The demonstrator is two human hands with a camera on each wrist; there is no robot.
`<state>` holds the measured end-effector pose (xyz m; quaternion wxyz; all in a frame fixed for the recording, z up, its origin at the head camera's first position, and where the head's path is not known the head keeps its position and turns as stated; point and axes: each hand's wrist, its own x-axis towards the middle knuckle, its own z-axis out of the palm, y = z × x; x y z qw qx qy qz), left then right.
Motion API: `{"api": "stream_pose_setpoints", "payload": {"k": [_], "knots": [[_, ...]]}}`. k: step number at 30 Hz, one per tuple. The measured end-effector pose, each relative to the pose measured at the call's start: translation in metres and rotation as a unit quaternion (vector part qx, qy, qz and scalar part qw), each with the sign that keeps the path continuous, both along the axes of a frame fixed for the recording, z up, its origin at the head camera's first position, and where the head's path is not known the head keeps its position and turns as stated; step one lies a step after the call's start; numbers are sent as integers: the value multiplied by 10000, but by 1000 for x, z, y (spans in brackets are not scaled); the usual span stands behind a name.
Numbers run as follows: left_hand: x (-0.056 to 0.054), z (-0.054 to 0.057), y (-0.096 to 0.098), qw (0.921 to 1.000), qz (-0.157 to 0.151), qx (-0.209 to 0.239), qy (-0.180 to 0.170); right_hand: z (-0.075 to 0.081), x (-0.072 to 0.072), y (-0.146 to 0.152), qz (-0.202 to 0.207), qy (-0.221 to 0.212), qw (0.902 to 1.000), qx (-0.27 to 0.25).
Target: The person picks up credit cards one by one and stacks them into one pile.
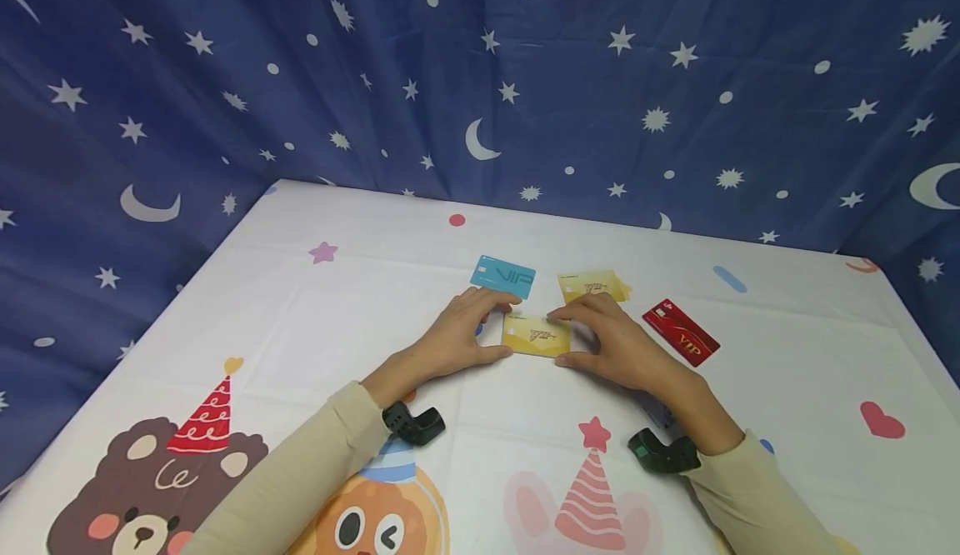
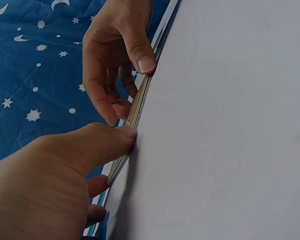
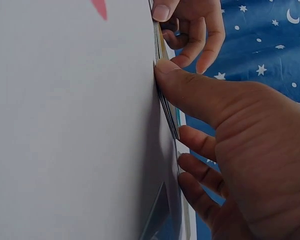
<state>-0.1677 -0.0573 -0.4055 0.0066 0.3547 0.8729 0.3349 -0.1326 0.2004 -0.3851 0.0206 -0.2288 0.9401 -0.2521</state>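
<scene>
Left hand (image 1: pixel 450 337) and right hand (image 1: pixel 628 348) pinched opposite ends of the yellow-topped rectangular plastic card stack (image 1: pixel 537 337) between them, stacking judged partial: teal plastic card (image 1: pixel 501 277) at its 11 o'clock, yellow plastic cards (image 1: pixel 591 282) at 1–2, red plastic card (image 1: pixel 681 332) at 3 lay outside

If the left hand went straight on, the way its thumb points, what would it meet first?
Likely the yellow-topped card stack; the left hand has its thumb against the edge. The right hand seems next beyond it, though exact depth is unclear.
</scene>
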Motion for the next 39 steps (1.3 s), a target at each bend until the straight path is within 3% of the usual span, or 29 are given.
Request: {"api": "stream_pose_setpoints", "payload": {"k": [9, 16, 20, 26, 32, 39], "knots": [[0, 0, 0, 10000, 22, 47, -54, 0, 0, 0, 21, -39, 10000, 50], [-4, 9, -5, 9966, 211, 549, -583, 8, -4, -2, -11, -89, 9999, -64], [-14, 16, -9, 9947, 340, 811, -536, 19, -11, -8, -248, -109, 9992, -306], [-30, 25, -15, 9946, 616, 669, -497, 30, -27, -22, -596, -262, 9966, -506], [-51, 24, -17, 9937, 851, 485, -547, 26, -43, -35, -673, -263, 9946, -746], [-68, 20, -15, 9888, 1008, 542, -956, 17, -58, -44, -792, -204, 9949, -583]]}}
